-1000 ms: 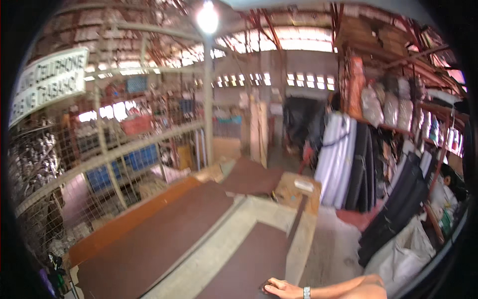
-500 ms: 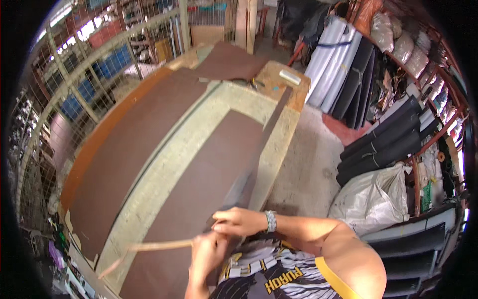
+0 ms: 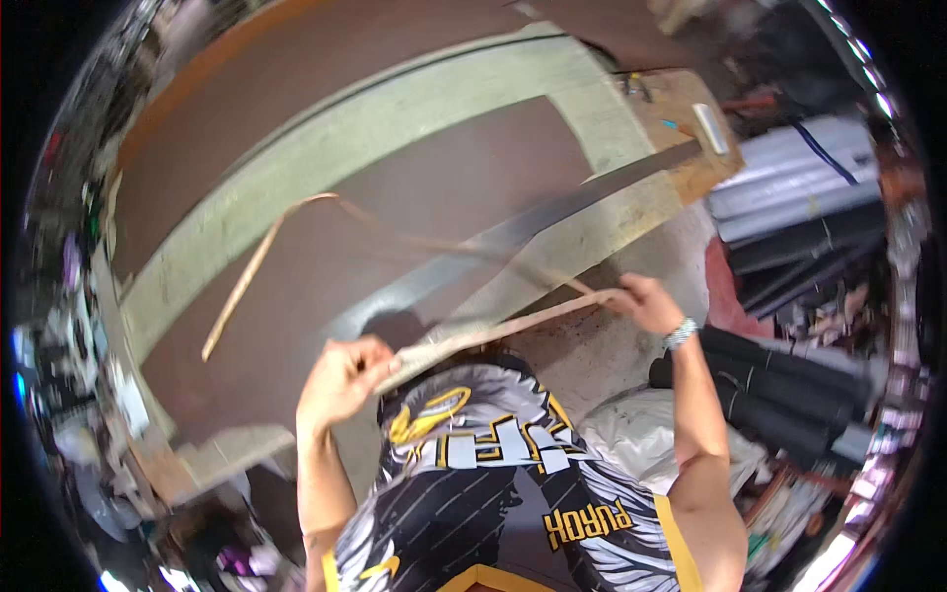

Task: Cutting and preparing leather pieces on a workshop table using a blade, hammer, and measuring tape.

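Pinching a narrow, pale tan strip of thin, flexible material (image 3: 483, 335), the left hand (image 3: 340, 383) has its thumb and fingers closed on it just in front of the person's body. The right hand (image 3: 646, 306) grips the same strip farther to the right, its fingers curled around it, though blur hides their exact placing. Between the two hands the strip runs nearly straight, slanting up to the right; beyond the right hand it doubles back leftward over the work table, bends sharply, and trails down to a free end at the left. A silvery patterned band (image 3: 681, 333) circles the right wrist, and a sleeveless black, white and yellow top (image 3: 464, 493) covers the torso. Under the loose length lie a long, flat grey bar (image 3: 612, 187) and a large dark brown sheet (image 3: 444, 178), spread on a pale greenish-beige tabletop (image 3: 395, 109). A second dark brown sheet (image 3: 247, 109) stretches along the table's far side. At the right corner, a small white rectangular block (image 3: 709, 128) rests on bare brown wood. Farther out on the right stand silvery-white wrapped rolls (image 3: 789, 163), with black rolls (image 3: 779, 385) and a crumpled white sack (image 3: 641, 429) nearer the person.
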Demonstrator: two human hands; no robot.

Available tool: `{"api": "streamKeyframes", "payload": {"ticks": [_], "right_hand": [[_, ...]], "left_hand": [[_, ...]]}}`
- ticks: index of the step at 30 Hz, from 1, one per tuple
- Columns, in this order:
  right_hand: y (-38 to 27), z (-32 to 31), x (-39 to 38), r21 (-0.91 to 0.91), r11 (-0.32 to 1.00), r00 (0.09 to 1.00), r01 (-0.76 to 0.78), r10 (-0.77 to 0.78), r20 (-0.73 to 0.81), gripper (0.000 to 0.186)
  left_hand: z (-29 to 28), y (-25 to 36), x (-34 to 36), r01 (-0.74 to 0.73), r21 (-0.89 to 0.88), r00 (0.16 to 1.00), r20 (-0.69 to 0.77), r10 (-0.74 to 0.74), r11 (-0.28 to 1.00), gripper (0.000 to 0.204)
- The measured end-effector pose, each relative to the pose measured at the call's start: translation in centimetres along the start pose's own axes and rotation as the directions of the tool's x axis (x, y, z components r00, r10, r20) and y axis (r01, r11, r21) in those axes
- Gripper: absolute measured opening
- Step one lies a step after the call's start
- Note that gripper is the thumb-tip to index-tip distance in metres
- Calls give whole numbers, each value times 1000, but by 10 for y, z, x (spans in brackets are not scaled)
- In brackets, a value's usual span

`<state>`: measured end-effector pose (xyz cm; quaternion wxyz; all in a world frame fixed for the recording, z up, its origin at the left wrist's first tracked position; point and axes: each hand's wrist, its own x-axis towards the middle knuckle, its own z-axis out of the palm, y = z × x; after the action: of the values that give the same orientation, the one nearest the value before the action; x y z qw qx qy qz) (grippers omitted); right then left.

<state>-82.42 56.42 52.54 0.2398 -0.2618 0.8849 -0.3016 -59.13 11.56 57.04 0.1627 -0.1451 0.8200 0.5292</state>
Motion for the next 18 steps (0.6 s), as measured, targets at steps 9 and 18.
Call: {"api": "streamKeyframes", "payload": {"ticks": [9, 18], "right_hand": [[-98, -7, 59, 811, 554, 919, -189, -191, 344, 23], [-2, -147, 51, 943, 83, 946, 323, -50, -320, 35]], "left_hand": [[116, 84, 81, -324, -19, 946, -29, 323, 946, 70], [115, 106, 105, -229, -337, 920, 231, 317, 913, 29]]}}
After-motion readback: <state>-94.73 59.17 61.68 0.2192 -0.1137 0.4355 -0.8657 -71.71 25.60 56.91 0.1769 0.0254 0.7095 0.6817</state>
